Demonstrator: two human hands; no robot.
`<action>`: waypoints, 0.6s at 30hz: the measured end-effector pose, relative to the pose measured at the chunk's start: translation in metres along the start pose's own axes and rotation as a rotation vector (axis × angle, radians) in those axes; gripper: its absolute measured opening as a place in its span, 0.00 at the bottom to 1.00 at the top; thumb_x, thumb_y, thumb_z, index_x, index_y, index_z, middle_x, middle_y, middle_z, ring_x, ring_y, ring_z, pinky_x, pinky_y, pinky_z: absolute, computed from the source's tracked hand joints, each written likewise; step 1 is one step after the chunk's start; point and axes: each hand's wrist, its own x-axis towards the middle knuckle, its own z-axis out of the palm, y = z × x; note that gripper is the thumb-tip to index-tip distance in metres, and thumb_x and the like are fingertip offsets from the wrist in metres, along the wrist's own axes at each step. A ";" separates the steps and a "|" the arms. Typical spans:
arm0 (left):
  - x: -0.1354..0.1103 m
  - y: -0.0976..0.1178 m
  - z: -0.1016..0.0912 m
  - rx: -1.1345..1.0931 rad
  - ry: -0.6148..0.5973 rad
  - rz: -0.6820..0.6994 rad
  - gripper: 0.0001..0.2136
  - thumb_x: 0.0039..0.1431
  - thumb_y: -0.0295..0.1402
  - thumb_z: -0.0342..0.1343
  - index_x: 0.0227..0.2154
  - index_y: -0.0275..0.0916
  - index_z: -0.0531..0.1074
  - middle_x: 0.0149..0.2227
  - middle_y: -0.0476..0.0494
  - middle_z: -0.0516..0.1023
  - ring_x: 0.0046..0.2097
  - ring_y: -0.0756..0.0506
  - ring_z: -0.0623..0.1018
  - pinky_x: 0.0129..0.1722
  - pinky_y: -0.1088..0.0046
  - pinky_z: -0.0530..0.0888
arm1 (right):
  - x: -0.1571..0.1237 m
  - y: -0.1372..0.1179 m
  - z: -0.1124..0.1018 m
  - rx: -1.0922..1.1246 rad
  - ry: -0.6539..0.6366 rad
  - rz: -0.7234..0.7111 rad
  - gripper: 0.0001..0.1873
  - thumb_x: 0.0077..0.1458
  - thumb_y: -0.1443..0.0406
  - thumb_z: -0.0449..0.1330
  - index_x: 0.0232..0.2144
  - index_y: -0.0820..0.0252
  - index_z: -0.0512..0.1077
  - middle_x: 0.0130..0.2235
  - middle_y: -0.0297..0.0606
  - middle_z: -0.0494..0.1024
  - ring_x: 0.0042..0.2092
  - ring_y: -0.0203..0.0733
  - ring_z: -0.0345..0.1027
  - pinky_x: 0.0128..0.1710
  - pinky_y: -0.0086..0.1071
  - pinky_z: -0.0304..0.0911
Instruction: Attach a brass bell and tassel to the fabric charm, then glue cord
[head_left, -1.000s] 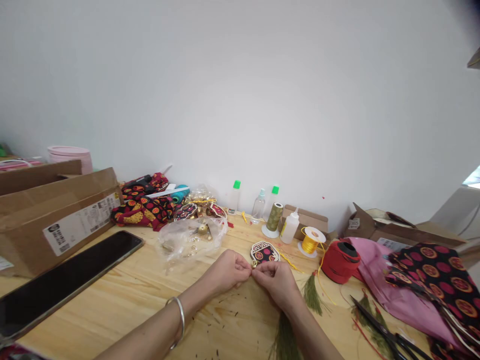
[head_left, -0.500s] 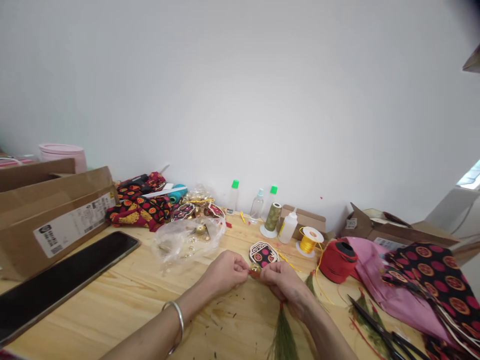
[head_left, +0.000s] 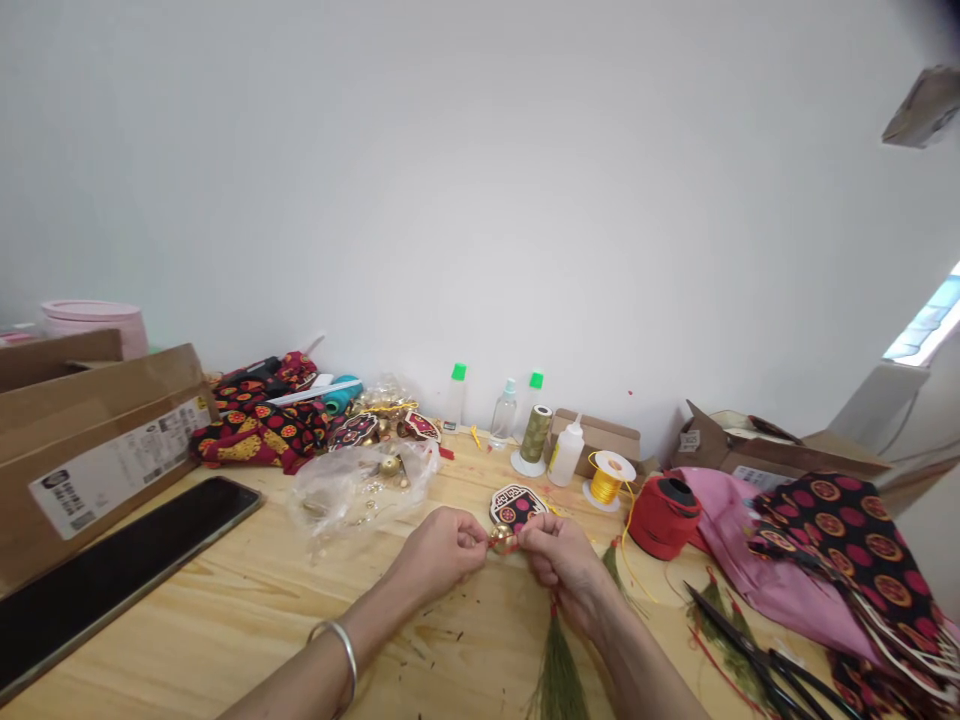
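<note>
My left hand (head_left: 448,550) pinches a red cord (head_left: 495,544) at the left of a round gold bell (head_left: 502,538). On the bell's other side, the closed fingertips of my right hand (head_left: 562,560) grip the same cord. Just behind the bell lies a flat ornament (head_left: 519,505) with a pale patterned border and dark floral cloth. An olive-green tassel (head_left: 559,665) with a red top hangs down below my right hand; its upper end is hidden by the fingers.
Left are a cardboard box (head_left: 105,460), a phone (head_left: 135,570) and a plastic bag (head_left: 364,490) with gold bells. Behind stand a glue bottle (head_left: 567,455) and thread spool (head_left: 535,435). Right lie a yellow cord spool (head_left: 606,483), red cord roll (head_left: 664,517), scissors (head_left: 750,645) and patterned cloth (head_left: 862,540).
The view has shifted slightly, so the table items sit a little further left. My hands stay at the bell, which shows more fully between them, with red cord visible across it.
</note>
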 end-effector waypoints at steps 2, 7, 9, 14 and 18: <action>0.000 0.001 0.000 0.018 0.003 0.003 0.08 0.40 0.33 0.51 0.24 0.35 0.71 0.14 0.55 0.67 0.17 0.54 0.62 0.17 0.79 0.54 | -0.003 -0.003 -0.002 0.032 -0.053 0.015 0.07 0.29 0.66 0.54 0.19 0.61 0.61 0.13 0.21 0.58 0.14 0.22 0.37 0.13 0.22 0.31; -0.001 0.002 0.000 0.080 0.003 0.010 0.10 0.41 0.33 0.49 0.25 0.35 0.71 0.16 0.54 0.69 0.18 0.53 0.63 0.18 0.79 0.55 | -0.001 -0.003 0.001 0.003 -0.074 0.007 0.05 0.31 0.68 0.50 0.18 0.62 0.63 0.12 0.20 0.54 0.13 0.23 0.35 0.13 0.23 0.29; -0.001 0.002 0.000 0.109 0.002 0.015 0.10 0.42 0.33 0.48 0.25 0.35 0.72 0.17 0.53 0.70 0.18 0.53 0.64 0.18 0.79 0.55 | 0.003 0.000 0.003 -0.030 -0.042 -0.023 0.04 0.32 0.69 0.50 0.17 0.62 0.63 0.10 0.19 0.53 0.13 0.23 0.36 0.14 0.23 0.30; -0.001 0.003 -0.002 0.190 -0.002 0.040 0.11 0.43 0.33 0.47 0.26 0.36 0.72 0.17 0.52 0.70 0.19 0.52 0.65 0.18 0.79 0.55 | 0.006 0.004 0.006 -0.109 0.001 -0.087 0.04 0.32 0.72 0.53 0.19 0.63 0.65 0.12 0.22 0.61 0.14 0.24 0.45 0.15 0.23 0.37; -0.004 0.008 -0.004 0.247 0.007 0.061 0.10 0.45 0.33 0.46 0.27 0.36 0.71 0.16 0.52 0.69 0.20 0.51 0.66 0.19 0.78 0.55 | 0.004 0.004 0.006 -0.139 0.016 -0.112 0.04 0.33 0.73 0.55 0.19 0.63 0.66 0.13 0.22 0.61 0.16 0.25 0.49 0.17 0.22 0.40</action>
